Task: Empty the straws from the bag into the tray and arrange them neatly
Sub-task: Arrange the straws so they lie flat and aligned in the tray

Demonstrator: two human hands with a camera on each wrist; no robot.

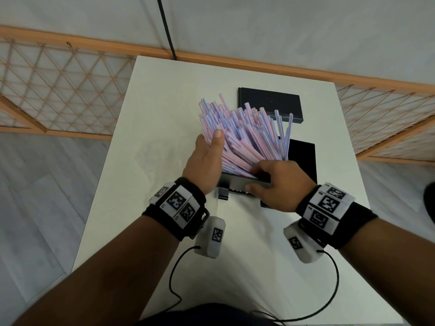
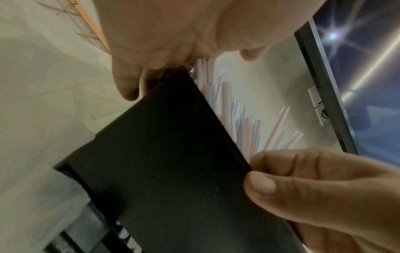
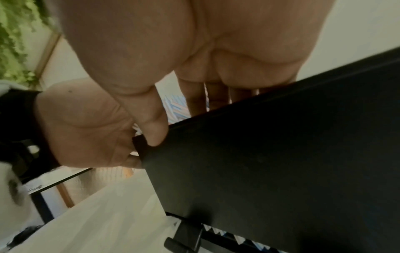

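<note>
A thick bundle of pink-and-blue striped straws fans up and away out of a black tray, which is tipped up at its near edge. My left hand holds the tray's left end, thumb lying along the straws and fingers hidden beneath. My right hand grips the near rim, thumb on the outer wall and fingers over the rim among the straws. In the left wrist view the tray's dark underside fills the middle, with straws beyond. A faint clear film, perhaps the bag, lies on the table to the left.
On the white table, a flat black lid lies behind the straws and another black panel to their right. A small black bracket sits under the tray's near edge. Wooden lattice railings border the far side.
</note>
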